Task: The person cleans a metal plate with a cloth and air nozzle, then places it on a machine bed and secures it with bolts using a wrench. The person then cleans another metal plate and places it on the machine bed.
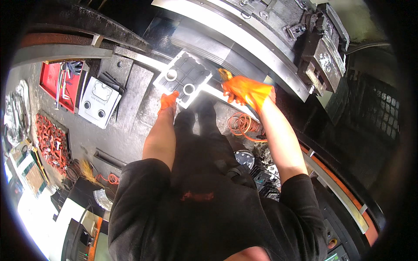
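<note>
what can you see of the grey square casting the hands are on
The casting is a squarish, light grey metal-looking plate with a raised rim, darker recessed panels inside, and two round bosses with holes near its lower edge. It sits tilted cornerwise on the machine bed, against a curved steel guard. The left hand, in an orange glove, grips its lower corner. The right hand, also gloved, is just off its right edge holding a small tool; whether it touches the casting is unclear.

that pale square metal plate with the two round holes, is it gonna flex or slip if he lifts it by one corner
The pale square metal plate with ribbed pockets looks cast and rigid, so it probably won't flex. It seems fairly heavy for its size, likely tipping away from the orange-gloved left hand at its near corner. Its smooth surface might slip, though the glove should help.
</note>
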{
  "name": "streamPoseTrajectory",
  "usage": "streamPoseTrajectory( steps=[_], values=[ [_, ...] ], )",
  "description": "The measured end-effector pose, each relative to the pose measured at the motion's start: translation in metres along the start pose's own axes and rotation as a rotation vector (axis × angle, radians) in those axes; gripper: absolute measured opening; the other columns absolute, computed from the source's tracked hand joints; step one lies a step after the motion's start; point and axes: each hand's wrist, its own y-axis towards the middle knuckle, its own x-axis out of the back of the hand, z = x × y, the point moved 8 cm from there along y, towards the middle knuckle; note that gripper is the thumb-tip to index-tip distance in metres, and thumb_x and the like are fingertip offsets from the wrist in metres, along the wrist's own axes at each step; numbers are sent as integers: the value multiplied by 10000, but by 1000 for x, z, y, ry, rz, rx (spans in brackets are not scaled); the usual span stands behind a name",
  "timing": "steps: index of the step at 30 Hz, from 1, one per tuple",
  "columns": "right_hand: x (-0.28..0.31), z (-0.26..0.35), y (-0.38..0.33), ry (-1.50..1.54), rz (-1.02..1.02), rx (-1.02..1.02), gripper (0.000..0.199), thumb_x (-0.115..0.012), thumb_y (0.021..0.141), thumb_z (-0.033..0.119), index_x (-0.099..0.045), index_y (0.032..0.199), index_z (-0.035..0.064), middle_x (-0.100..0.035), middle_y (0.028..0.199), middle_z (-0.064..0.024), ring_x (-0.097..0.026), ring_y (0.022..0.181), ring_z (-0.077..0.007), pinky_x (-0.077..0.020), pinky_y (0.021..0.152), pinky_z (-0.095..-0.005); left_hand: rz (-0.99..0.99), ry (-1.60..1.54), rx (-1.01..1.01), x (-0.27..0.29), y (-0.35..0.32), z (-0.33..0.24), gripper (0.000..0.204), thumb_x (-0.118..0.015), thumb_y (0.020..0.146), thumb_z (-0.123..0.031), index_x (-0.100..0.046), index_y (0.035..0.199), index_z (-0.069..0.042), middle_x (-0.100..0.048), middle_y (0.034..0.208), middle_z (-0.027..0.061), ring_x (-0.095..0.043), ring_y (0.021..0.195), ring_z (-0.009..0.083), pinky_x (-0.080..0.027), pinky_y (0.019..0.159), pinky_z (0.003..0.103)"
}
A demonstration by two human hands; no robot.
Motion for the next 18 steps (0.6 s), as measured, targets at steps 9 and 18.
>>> streamPoseTrajectory(
  steps=[9, 18],
  values=[
    [-37, 21, -19, -220, 196, -85, 343, -619, 909, 407, -699, 903, 73, -685, 718, -60, -514, 494, -138, -404, 450, -296, 28, -162, -45, 10, 49, 28, 970, -798, 862, -195, -174, 1592, -61, -464, 1482, 177, -529, 1262, 300, -466, 1052, 391],
    [-4, -10, -28, -44, -55, -68, 284, -608, 895, 325, -690, 906, 54, -667, 684, -69, -495, 454, -133, -371, 429, -282, 93, -179, -58, 6, 51, 26, 949, -754, 879, -236, -157, 1604, -100, -436, 1510, 185, -473, 1315, 317, -409, 1046, 439]
  ],
)
